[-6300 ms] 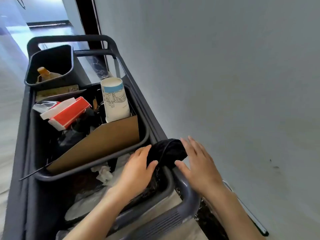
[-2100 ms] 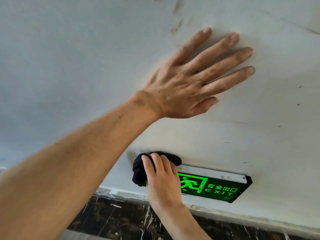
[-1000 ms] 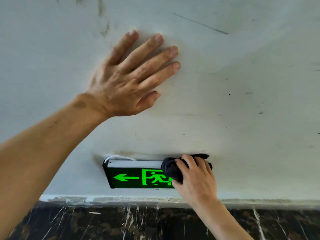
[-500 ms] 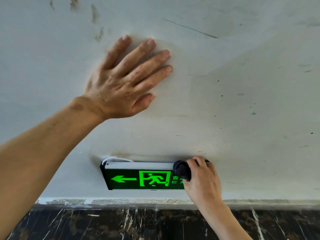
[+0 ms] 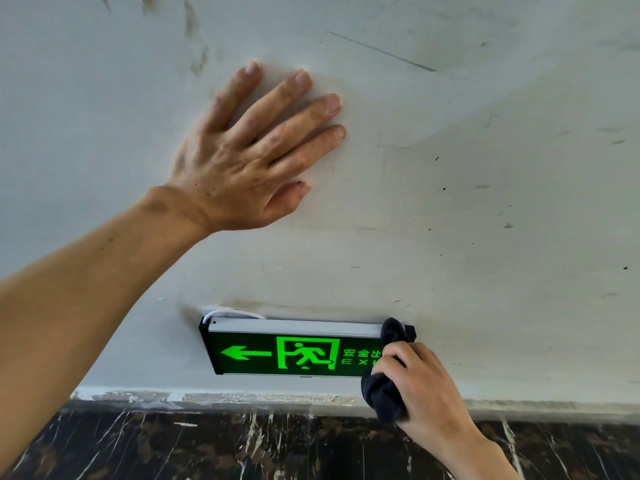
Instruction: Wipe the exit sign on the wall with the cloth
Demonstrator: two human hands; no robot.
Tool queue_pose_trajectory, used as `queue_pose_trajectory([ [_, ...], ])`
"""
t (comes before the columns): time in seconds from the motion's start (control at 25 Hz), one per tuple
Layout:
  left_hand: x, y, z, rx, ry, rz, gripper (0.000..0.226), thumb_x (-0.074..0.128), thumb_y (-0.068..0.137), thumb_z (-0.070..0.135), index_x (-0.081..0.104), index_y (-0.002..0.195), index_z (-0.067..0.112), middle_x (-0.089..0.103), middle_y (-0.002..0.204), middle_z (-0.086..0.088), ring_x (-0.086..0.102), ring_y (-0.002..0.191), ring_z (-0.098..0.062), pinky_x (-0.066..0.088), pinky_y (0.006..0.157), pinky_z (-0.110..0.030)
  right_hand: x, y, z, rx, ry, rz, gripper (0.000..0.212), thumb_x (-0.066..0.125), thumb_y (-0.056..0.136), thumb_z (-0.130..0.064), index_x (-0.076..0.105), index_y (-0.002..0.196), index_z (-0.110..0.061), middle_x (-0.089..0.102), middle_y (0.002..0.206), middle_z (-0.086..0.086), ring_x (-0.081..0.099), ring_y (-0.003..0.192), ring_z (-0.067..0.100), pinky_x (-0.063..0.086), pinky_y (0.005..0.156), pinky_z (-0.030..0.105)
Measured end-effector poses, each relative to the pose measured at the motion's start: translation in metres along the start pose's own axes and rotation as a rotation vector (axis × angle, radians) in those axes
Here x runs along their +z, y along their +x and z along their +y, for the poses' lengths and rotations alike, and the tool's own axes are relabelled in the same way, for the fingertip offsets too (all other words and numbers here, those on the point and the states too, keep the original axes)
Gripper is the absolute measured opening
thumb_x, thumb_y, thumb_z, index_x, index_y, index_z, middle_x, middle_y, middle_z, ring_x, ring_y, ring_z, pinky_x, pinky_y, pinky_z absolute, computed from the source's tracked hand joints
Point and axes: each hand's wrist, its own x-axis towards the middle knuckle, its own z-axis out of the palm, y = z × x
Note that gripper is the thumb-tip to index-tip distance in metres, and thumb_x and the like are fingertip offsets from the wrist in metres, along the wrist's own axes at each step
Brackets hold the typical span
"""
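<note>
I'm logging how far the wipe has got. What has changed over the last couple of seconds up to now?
The right hand has carried the dark cloth along the exit sign from its arrow end to its far right end, uncovering the arrow and running figure; it now covers the last letters. Nothing was let go. The left hand stays flat on the wall above the sign.

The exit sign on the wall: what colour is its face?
The exit sign has a dark face with bright green arrow, running figure and lettering, seen in the head view.
</note>
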Motion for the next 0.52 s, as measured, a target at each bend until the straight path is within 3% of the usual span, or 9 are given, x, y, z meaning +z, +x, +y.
queue_pose_trajectory([
  [0.28,0.002,0.000,0.000,0.004,0.008,0.012,0.062,0.057,0.091,0.038,0.045,0.147,0.013,0.041,0.150,-0.009,0.036,0.139,-0.036,0.022,0.113,-0.057,0.017,-0.031,-0.008,-0.124,-0.007,-0.062,0.020,0.056,0.059,-0.036,0.049,0.078,-0.034,0.052,0.085,-0.014,0.051,0.073,0.007,0.042,0.064,0.017],
  [0.4,0.002,0.000,0.002,0.009,0.012,0.023,0.063,0.058,0.090,0.038,0.045,0.147,0.013,0.042,0.150,-0.009,0.037,0.139,-0.036,0.024,0.113,-0.058,0.025,-0.042,-0.003,-0.057,0.048,0.000,0.021,0.058,0.060,-0.040,0.050,0.079,-0.035,0.050,0.087,-0.014,0.048,0.076,0.007,0.042,0.063,0.019],
  [0.52,0.003,0.000,0.001,0.014,0.012,0.032,0.064,0.058,0.090,0.038,0.044,0.147,0.012,0.038,0.151,-0.009,0.037,0.139,-0.037,0.024,0.113,-0.057,0.016,-0.045,0.005,0.081,0.142,0.133,0.033,0.061,0.056,-0.028,0.055,0.088,-0.036,0.051,0.095,-0.016,0.045,0.084,0.005,0.037,0.068,0.010],
])
